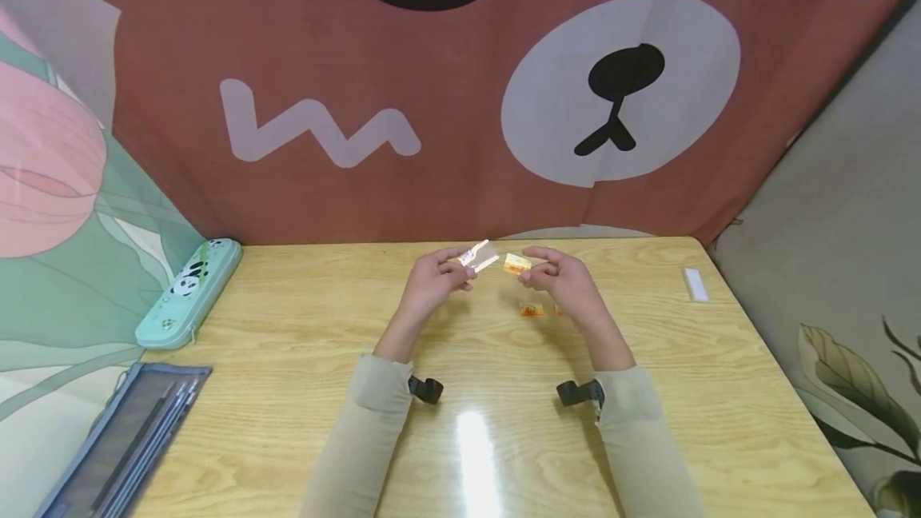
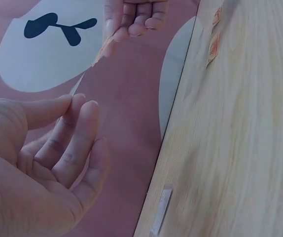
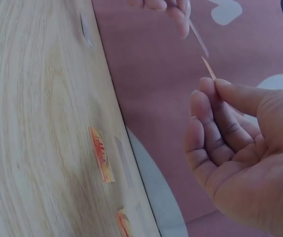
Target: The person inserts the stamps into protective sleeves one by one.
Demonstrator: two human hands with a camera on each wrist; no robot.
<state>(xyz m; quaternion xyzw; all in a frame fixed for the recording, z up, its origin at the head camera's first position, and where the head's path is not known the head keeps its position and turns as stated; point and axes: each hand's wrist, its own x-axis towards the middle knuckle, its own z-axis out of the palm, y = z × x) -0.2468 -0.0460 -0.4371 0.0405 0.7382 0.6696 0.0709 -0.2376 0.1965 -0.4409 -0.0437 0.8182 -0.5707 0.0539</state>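
In the head view my left hand [image 1: 429, 284] pinches a small clear piece of plastic film [image 1: 480, 256] with shiny white edges, between thumb and forefinger. Facing it, my right hand [image 1: 567, 282] pinches a small flat yellow-and-orange printed piece [image 1: 516, 264]. The two held pieces are close together above the back of the table. From the right wrist the printed piece [image 3: 209, 68] shows nearly edge-on. Below my right hand lies a similar orange piece [image 3: 101, 154], with a second orange piece [image 3: 123, 223] beside it.
A white block [image 1: 695, 284] lies at the right on the wooden table [image 1: 288, 422]. On the left are a mint panda pencil case [image 1: 190, 294] and a blue-edged mesh pouch [image 1: 137, 438] of pens. A clear strip [image 2: 161, 211] lies near the back edge, before the bear-print cloth [image 1: 432, 198].
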